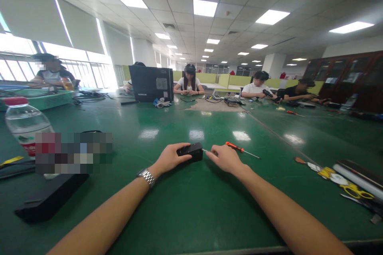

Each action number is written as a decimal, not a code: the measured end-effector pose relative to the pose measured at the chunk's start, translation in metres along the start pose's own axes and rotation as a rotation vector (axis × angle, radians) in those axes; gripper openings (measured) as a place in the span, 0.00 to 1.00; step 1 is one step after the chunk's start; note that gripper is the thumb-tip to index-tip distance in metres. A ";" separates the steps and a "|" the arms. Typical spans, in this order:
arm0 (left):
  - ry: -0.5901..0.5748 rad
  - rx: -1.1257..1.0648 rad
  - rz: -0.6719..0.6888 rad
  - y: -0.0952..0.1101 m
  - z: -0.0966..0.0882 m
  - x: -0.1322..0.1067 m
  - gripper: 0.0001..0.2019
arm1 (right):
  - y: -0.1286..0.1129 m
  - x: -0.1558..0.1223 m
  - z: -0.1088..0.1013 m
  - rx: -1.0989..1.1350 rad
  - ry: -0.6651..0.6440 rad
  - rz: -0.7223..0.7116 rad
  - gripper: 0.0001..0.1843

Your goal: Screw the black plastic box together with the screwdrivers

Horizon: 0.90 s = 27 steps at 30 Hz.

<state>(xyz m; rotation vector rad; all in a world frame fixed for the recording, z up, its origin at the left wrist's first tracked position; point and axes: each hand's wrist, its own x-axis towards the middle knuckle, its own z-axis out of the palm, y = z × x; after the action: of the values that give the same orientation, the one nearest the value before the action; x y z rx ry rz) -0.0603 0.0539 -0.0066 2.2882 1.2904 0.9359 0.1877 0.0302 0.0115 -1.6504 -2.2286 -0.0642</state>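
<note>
A small black box-shaped device (196, 154) lies in the grip of my left hand (170, 158), thumb on the near side and fingers over the far side. My right hand (224, 157) is at the device's right end, its fingers curled together. Something thin and pale shows between those fingertips and the device; it is too small to name. Just beyond my right hand, a screwdriver (235, 146) with an orange handle rests on the green tabletop (185, 207), its shaft pointing right.
To the left stand a water bottle (25, 121) and a long black object (50, 197). Yellow-handled scissors (356, 191) and other tools lie at right. A black computer case (151, 83), gloves (162, 102) and a green basket (54, 99) are farther back, where several people sit.
</note>
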 end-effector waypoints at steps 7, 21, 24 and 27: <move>-0.134 -0.163 0.029 0.005 -0.007 -0.001 0.24 | 0.028 0.010 0.003 0.134 -0.002 -0.116 0.06; -0.109 -0.117 0.102 0.029 0.004 -0.010 0.20 | -0.006 -0.004 -0.006 0.170 -0.002 -0.049 0.04; -0.135 -0.140 0.106 0.031 0.003 -0.010 0.18 | -0.010 -0.005 -0.003 0.195 0.004 -0.039 0.04; -0.126 -0.145 0.090 0.031 0.002 -0.009 0.17 | -0.012 -0.005 0.000 0.217 0.019 -0.043 0.07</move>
<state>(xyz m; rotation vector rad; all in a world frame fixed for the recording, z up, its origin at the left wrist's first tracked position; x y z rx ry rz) -0.0428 0.0299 0.0064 2.2679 1.0411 0.8688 0.1782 0.0220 0.0122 -1.4807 -2.1714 0.1462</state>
